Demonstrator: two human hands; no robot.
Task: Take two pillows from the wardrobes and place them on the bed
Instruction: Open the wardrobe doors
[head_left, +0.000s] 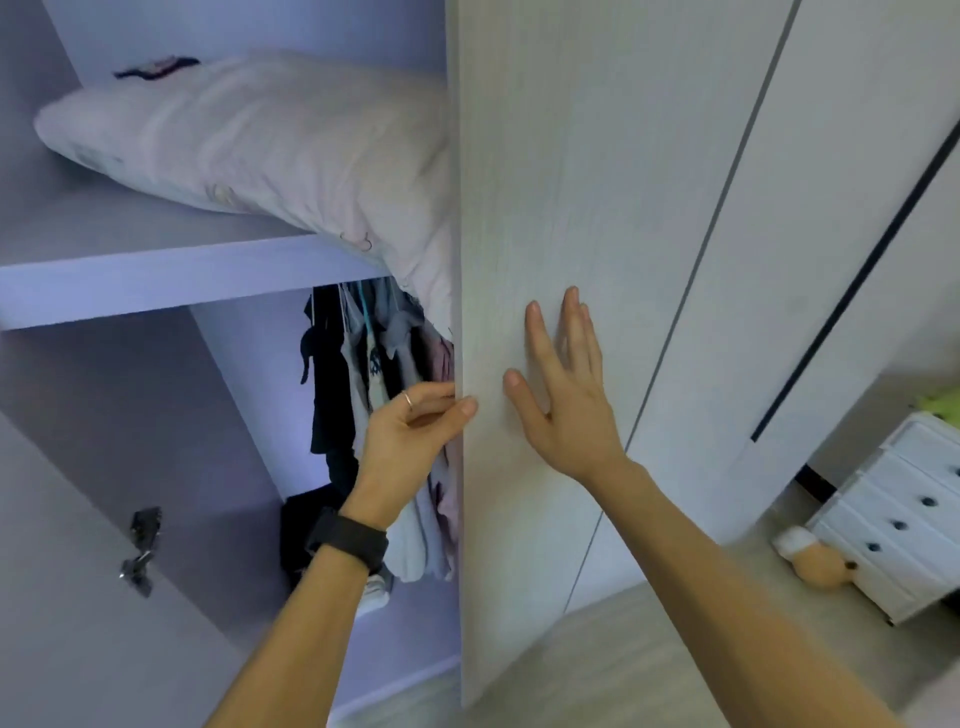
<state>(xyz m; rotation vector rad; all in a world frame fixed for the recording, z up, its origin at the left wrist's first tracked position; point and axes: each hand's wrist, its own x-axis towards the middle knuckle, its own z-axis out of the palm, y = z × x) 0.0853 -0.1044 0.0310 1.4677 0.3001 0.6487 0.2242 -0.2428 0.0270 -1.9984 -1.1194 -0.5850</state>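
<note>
A person is standing close to a wardrobe, looking slightly down at both bare hands. The left hand (415, 415) is curling around the edge of a pale wood-grain door (571, 208), thumb on the front face and fingers behind, gripping the edge. A thin ring is showing on one finger and a dark band (347, 540) is circling that wrist. The right hand (563, 384) is lying flat and spread wide on the door's front, holding nothing.

To the left of the door the wardrobe is standing open. A pale pink pillow (249, 140) is lying on the upper shelf (156, 280), its right end overhanging the shelf front and disappearing behind the door, which is covering that end. A small dark item (156, 67) is sitting behind the pillow, too blurred to identify. Below the shelf, clothes (363, 374) are hanging in dark, grey and pink tones, just behind the left hand. A metal hinge (143, 540) is showing on the panel at lower left.

To the right, further closed doors are running on. Beyond them a white drawer unit (893, 525) is standing on the floor, with a tan soft toy (815, 561) lying just beside it.
</note>
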